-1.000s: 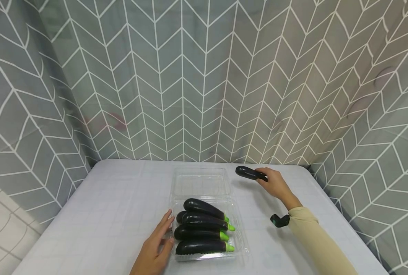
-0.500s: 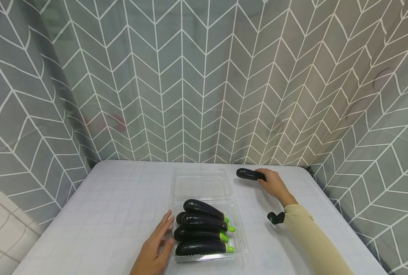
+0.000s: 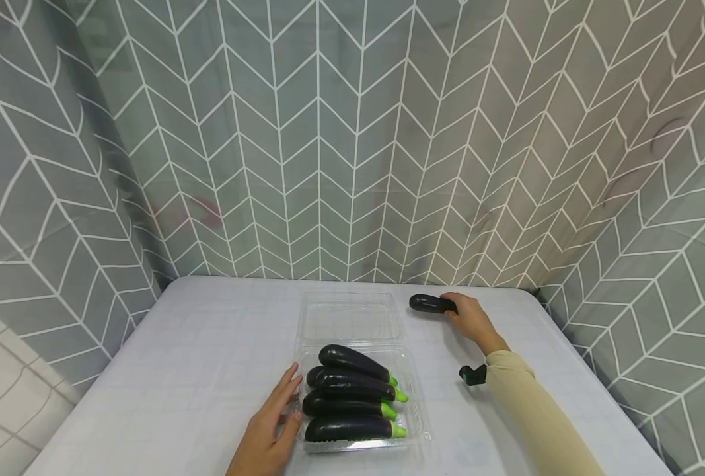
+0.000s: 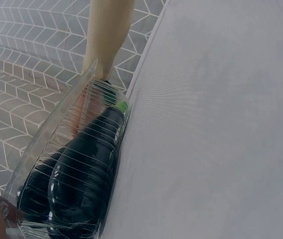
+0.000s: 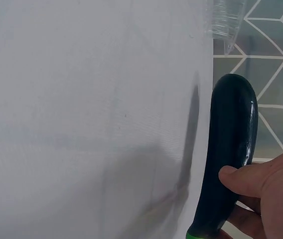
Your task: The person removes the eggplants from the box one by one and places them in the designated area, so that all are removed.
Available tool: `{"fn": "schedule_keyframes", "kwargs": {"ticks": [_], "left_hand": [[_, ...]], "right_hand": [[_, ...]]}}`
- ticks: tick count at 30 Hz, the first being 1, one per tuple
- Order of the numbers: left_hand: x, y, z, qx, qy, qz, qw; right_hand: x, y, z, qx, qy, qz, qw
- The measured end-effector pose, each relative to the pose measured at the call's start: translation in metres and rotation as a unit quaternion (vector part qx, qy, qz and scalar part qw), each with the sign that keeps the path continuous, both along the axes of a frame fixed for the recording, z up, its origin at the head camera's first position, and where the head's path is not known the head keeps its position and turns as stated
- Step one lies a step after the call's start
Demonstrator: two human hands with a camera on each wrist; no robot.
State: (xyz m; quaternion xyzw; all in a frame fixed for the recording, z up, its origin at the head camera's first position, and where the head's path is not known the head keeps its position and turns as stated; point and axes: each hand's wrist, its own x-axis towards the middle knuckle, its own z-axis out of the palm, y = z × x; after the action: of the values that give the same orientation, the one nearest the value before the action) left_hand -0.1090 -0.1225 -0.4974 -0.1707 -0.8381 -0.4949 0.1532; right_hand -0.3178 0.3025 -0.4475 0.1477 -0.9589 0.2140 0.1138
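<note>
Boxed eggplants: glossy black, stalk ends bright lime green. Lone eggplant: also plain black, pale shine streak, reads blue-black in right wrist view, sliver of green at one end. Container: clear, colourless, side finely ribbed in left wrist view. Worktop: white, faint lilac cast. Curtain: grey, white chevron lines throughout, browner toward right, pinkish smudge at left. Sleeve: plain pale beige. Wrist device: black, touch of green. Lower-left patch: off-white, darker lines.

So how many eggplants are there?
6 in view: one eggplant in the right hand; five eggplants piled in the clear box, one mostly covered. More may be hidden underneath.
</note>
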Motion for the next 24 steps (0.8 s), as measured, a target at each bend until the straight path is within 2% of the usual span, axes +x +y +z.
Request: {"fn": "schedule_keyframes", "kwargs": {"ticks": [24], "left_hand": [[0.0013, 0.0010, -0.0004, 0.003, -0.006, 0.003, 1.0000]], "right_hand": [[-0.0064, -0.0025, -0.0083, 0.008, 0.010, 0.000, 0.9999]]}}
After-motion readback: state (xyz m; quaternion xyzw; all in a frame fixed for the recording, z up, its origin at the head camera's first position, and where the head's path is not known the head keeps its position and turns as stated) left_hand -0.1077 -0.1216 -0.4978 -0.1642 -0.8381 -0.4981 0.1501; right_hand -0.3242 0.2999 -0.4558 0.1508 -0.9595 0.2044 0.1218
